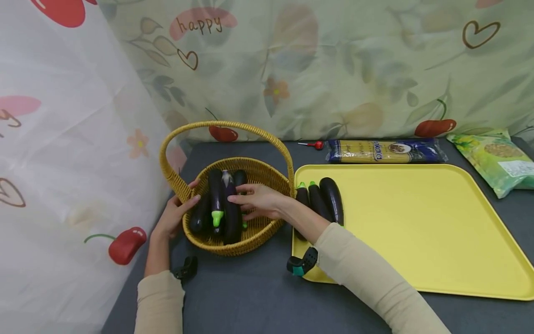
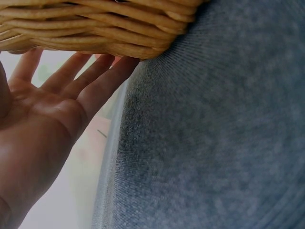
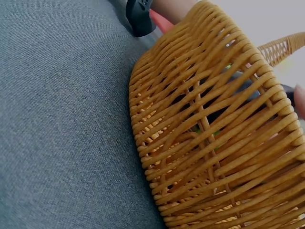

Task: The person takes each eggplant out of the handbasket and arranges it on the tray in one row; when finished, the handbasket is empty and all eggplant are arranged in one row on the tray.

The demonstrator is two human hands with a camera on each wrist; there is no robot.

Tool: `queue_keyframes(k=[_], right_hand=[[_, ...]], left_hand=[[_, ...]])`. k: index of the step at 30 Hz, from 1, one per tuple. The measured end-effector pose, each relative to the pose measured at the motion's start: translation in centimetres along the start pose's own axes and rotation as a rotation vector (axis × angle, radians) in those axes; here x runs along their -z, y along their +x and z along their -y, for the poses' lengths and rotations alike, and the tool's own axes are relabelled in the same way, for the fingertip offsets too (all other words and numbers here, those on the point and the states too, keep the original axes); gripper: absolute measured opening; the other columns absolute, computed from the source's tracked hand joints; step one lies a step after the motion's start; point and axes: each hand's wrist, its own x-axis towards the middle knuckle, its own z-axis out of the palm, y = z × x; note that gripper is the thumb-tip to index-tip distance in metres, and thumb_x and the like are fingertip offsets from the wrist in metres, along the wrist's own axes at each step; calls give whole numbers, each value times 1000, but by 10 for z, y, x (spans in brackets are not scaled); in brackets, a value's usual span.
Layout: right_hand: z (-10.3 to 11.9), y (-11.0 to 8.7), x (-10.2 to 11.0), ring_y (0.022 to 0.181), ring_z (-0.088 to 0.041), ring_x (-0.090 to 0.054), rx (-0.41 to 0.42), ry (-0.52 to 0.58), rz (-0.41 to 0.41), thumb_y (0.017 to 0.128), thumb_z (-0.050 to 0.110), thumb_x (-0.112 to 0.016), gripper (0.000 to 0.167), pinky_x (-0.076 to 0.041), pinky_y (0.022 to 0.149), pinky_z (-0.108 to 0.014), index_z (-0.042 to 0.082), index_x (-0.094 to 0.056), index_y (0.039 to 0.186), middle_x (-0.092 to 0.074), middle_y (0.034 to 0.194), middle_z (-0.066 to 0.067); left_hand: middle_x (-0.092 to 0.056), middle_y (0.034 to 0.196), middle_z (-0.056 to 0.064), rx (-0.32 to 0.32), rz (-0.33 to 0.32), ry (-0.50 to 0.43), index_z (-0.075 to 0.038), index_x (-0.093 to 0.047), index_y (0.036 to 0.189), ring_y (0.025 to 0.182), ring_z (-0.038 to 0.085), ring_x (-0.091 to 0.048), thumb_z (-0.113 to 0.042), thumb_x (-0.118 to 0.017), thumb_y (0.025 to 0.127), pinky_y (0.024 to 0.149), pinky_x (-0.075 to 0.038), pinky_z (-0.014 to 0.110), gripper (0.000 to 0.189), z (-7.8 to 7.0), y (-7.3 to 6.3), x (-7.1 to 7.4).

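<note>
A woven basket (image 1: 238, 248) with a tall handle stands at the left of the table, several dark eggplants (image 1: 232, 222) lying in it. At its left rim, my left hand (image 1: 172, 213) holds the basket, thumb over the rim and fingers along the outer wall. The left wrist view shows those fingers against the weave (image 2: 105, 28). My right hand (image 1: 264, 202) reaches over the right rim into the basket. Its fingers are extended, the tips right at the side of an eggplant with a pale purplish top. In the right wrist view the basket wall (image 3: 214, 119) hides most of that hand.
A yellow tray (image 1: 417, 222) lies right of the basket, with three eggplants (image 1: 331, 197) at its left edge, partly under my right forearm. Behind it are a pasta packet (image 1: 385, 151), a small red-headed tool (image 1: 318, 145) and a green bag (image 1: 496, 160). Patterned cloth (image 1: 333, 69) hangs behind the table.
</note>
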Motion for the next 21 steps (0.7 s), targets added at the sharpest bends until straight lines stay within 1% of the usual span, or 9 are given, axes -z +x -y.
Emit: queue_keyframes(k=[3,6,12,14,17,21], right_hand=[[0,-1,2,126,-34,-44,8,1,42,97,14,-58,54,-48,87,-43,4,-37,146,-43,141,-16],[0,0,3,125,-33,-45,18,-26,67,97,12,-58,49,-49,87,-41,4,-42,143,-44,141,-15],[0,1,0,124,-31,-46,32,-100,70,96,16,-61,55,-49,87,-41,3,-39,144,-40,144,-12],[0,1,-1,122,-30,-48,35,-104,68,95,17,-61,56,-49,86,-41,2,-38,144,-42,142,-14],[0,1,-2,118,-29,-51,43,-99,66,95,16,-61,56,-50,85,-42,2,-37,144,-48,134,-16],[0,1,-1,111,-29,-56,68,-59,64,95,14,-62,57,-50,84,-43,5,-35,144,-54,124,-17]], left_hand=[[-33,148,15,-1,0,8,-9,-31,150,127,19,-38,-18,-54,99,92,-41,21,57,0,0,0],[-34,148,15,2,-4,17,-10,-31,150,127,19,-38,-19,-54,99,92,-40,21,57,0,0,1],[-33,148,17,3,-4,17,-10,-31,150,128,21,-37,-19,-54,99,92,-40,21,57,-1,0,0],[-33,148,17,-1,-1,9,-10,-31,150,128,21,-38,-19,-54,99,92,-40,21,57,0,0,0],[-33,148,16,-4,-1,-2,-9,-31,150,127,20,-38,-18,-54,99,92,-41,21,57,0,0,0],[-34,149,13,-7,-3,-5,-9,-31,150,128,19,-38,-17,-54,99,92,-40,21,57,1,0,0]])
